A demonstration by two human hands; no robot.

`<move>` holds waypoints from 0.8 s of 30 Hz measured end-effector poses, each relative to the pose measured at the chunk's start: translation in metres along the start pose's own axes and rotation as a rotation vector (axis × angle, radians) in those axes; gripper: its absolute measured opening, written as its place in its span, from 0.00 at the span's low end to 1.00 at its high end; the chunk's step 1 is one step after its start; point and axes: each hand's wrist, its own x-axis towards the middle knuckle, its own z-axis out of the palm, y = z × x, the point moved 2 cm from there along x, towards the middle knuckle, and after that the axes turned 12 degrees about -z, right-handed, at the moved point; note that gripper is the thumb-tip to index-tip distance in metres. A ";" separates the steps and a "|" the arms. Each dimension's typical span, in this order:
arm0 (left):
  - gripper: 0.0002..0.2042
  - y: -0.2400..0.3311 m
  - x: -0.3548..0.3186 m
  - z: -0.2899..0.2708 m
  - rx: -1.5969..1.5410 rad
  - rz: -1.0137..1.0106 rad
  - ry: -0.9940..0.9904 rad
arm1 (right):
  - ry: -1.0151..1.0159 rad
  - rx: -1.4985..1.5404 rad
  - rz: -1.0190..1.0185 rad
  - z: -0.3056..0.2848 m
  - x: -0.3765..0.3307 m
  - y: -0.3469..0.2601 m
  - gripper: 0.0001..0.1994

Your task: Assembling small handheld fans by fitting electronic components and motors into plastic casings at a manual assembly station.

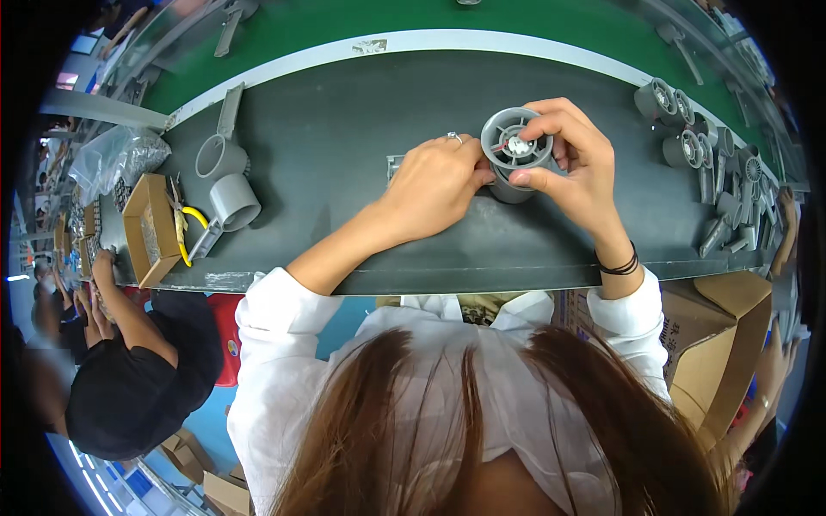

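small brown box (138,230) on the left, yellow-handled pliers (203,217) beside it, left hand (433,187) curled against a round gray part (502,161) mid-table, can't tell if gripping, right hand (578,159) pinching that part, gray pieces (684,150) far right
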 end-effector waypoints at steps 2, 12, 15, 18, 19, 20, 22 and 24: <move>0.07 -0.002 -0.001 -0.002 -0.055 -0.008 -0.050 | 0.037 0.038 0.006 0.004 -0.004 0.002 0.18; 0.08 -0.012 -0.009 -0.004 -0.147 -0.082 -0.118 | 0.151 0.242 0.011 0.018 -0.020 0.020 0.15; 0.07 -0.009 -0.012 -0.004 -0.164 -0.089 -0.119 | 0.229 0.276 -0.122 0.018 -0.023 0.018 0.14; 0.07 -0.006 -0.012 -0.004 -0.132 -0.100 -0.121 | 0.192 0.190 -0.105 0.014 -0.028 0.016 0.14; 0.07 -0.006 -0.013 -0.003 -0.122 -0.085 -0.094 | 0.217 0.193 -0.081 0.015 -0.028 0.014 0.14; 0.07 -0.006 -0.014 -0.003 -0.111 -0.072 -0.065 | 0.240 0.196 -0.059 0.016 -0.029 0.012 0.14; 0.05 -0.007 -0.016 -0.001 -0.128 -0.083 -0.064 | 0.226 0.134 -0.066 0.021 -0.031 0.009 0.14; 0.05 -0.008 -0.017 0.000 -0.146 -0.088 -0.065 | 0.214 0.068 -0.075 0.021 -0.033 0.010 0.14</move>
